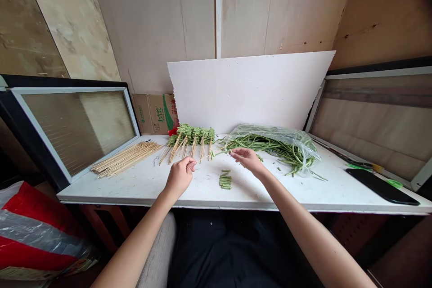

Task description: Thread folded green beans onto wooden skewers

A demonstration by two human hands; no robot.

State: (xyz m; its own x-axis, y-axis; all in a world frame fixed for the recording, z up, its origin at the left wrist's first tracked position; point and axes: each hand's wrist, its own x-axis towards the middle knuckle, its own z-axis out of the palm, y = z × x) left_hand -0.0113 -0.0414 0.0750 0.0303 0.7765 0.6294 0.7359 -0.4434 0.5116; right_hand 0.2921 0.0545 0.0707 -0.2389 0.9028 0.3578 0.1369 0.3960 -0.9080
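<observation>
My left hand (pixel 180 173) is closed above the white table, its fingers pinched round the end of a thin wooden skewer (pixel 203 158). The skewer points right, with a few short green bean pieces (pixel 212 155) on it. My right hand (pixel 245 158) is to the right of it, fingers bent together at the tips; what they hold is too small to make out. Between my hands and nearer the front edge lies a small stack of cut bean pieces (pixel 225 181). Behind my left hand sit bundles of skewered beans (pixel 194 135), sticks toward me.
Bare skewers (pixel 126 158) lie at the left of the table (pixel 135 191). Long green beans in a clear plastic bag (pixel 280 143) are at the back right. A black phone (pixel 381 185) and scissors (pixel 359 162) lie far right. A white board (pixel 249 92) stands behind.
</observation>
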